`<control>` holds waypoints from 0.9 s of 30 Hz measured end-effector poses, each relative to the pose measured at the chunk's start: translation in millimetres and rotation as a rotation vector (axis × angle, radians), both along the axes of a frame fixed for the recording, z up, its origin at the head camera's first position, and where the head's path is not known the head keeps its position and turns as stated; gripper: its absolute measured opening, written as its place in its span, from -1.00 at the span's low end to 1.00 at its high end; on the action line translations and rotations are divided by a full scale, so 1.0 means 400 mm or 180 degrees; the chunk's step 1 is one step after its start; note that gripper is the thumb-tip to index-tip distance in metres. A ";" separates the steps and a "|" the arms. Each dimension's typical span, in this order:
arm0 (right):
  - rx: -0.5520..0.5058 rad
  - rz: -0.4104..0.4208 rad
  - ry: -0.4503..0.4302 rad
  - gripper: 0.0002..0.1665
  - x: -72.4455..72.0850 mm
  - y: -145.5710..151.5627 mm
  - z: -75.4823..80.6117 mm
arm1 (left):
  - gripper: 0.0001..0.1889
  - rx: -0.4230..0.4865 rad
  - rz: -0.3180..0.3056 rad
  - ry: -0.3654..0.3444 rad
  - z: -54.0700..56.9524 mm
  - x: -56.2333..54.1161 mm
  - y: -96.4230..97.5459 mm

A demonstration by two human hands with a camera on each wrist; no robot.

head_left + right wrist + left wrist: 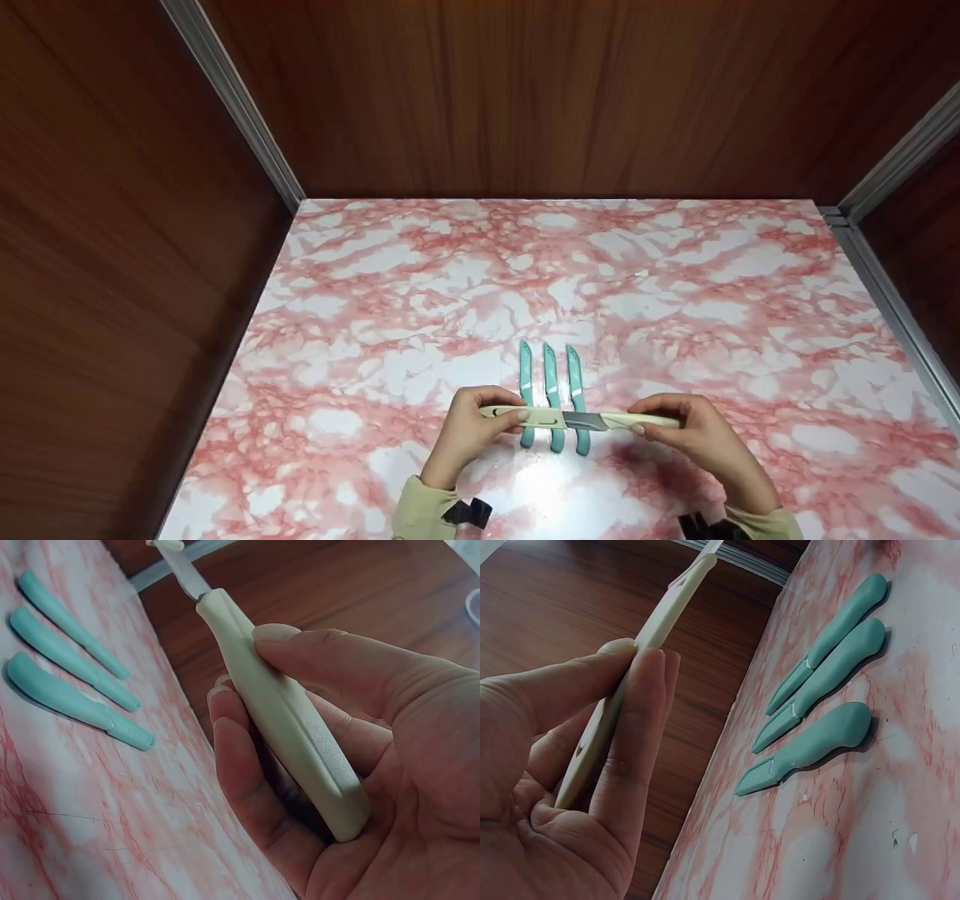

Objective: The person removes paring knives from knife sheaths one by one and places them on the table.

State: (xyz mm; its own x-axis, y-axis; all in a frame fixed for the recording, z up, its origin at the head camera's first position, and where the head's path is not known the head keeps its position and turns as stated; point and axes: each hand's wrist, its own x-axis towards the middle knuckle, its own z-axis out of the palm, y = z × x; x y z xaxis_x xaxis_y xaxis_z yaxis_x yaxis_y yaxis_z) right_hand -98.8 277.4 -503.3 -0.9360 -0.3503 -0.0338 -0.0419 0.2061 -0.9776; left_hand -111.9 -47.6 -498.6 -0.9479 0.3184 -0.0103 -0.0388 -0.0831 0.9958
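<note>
My left hand [476,427] pinches a cream blade sheath [654,628] between thumb and fingers. By its cream handle [281,705], a small knife is held in my right hand [694,427]. Part of the bare metal blade [583,421] shows between sheath and handle; the tip is inside the sheath. Both hands hold the knife level above the table, across three teal knives. These lie side by side, each in a teal sheath: the left one [526,371], the middle one [552,371] and the right one [575,375].
The table [465,300] has a red and white marbled top. Brown wood-grain panels stand at its back [525,97] and left [112,225], with metal rails [240,112] at the corners. A dark strap [469,513] is at the left wrist.
</note>
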 end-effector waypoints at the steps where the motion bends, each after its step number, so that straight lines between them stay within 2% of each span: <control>1: 0.0003 0.0018 0.0008 -0.69 0.000 0.001 0.000 | -0.85 -0.0005 -0.0003 0.0001 0.000 0.000 0.000; 11: 0.0061 0.0012 -0.0142 -0.66 -0.002 0.001 0.001 | -0.86 -0.0044 -0.0015 -0.0065 -0.001 0.000 -0.001; 18: 0.0027 0.0064 0.0028 -0.68 0.002 0.012 0.000 | -0.82 -0.0069 -0.0012 -0.0070 -0.003 -0.001 -0.006; 27: 0.0027 0.0092 -0.0024 -0.68 0.002 0.015 0.000 | -0.83 -0.0090 -0.0028 -0.0076 -0.006 -0.001 -0.006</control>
